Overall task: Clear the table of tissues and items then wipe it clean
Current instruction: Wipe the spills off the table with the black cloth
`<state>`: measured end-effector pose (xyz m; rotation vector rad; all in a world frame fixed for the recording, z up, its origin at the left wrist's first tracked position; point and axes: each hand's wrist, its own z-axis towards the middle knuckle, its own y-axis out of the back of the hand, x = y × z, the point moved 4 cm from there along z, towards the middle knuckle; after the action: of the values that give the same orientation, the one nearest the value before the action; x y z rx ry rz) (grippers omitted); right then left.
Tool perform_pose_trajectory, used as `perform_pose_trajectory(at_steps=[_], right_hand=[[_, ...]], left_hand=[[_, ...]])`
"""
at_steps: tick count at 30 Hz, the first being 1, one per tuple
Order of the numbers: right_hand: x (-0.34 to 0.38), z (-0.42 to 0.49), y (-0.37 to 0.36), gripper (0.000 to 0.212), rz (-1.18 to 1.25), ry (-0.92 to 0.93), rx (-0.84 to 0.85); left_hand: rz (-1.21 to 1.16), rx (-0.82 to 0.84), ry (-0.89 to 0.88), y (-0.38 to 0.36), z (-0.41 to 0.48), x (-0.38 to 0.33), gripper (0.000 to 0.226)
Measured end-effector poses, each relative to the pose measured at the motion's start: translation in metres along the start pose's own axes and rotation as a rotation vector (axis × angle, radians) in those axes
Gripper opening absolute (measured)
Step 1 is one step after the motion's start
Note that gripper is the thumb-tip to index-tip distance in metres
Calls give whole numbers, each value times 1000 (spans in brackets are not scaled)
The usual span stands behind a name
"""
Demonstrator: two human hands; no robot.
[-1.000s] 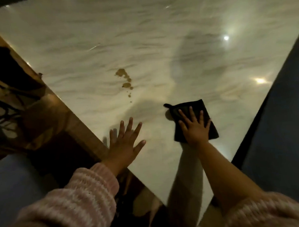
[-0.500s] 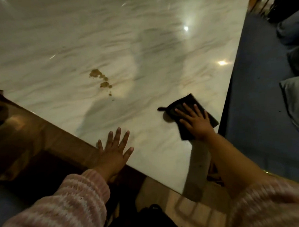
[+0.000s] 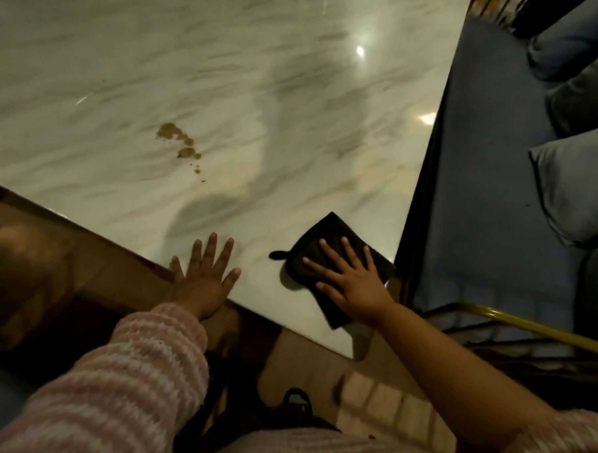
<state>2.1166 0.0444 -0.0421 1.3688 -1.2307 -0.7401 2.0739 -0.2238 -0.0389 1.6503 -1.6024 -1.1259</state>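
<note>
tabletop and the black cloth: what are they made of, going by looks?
Tabletop: polished marble or a marble-look slab, white with grey veining and a glossy finish that mirrors the ceiling lights. Real stone or laminate cannot be told.
Black cloth: soft matte fabric, possibly microfibre, with no shine and a small loop at one corner. It lies flat under the right hand.

To your right you have grey cushions (image 3: 577, 186) on a blue surface (image 3: 477, 184) (the light is dim there). A gold rail (image 3: 535, 328) runs nearer you.
</note>
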Motion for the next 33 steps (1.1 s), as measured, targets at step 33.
perform_pose_trajectory(at_steps=[33], right_hand=[[99,73,-4,51,-46,128,16]], left_hand=[[-98,-309,-130,68,44,96,71]])
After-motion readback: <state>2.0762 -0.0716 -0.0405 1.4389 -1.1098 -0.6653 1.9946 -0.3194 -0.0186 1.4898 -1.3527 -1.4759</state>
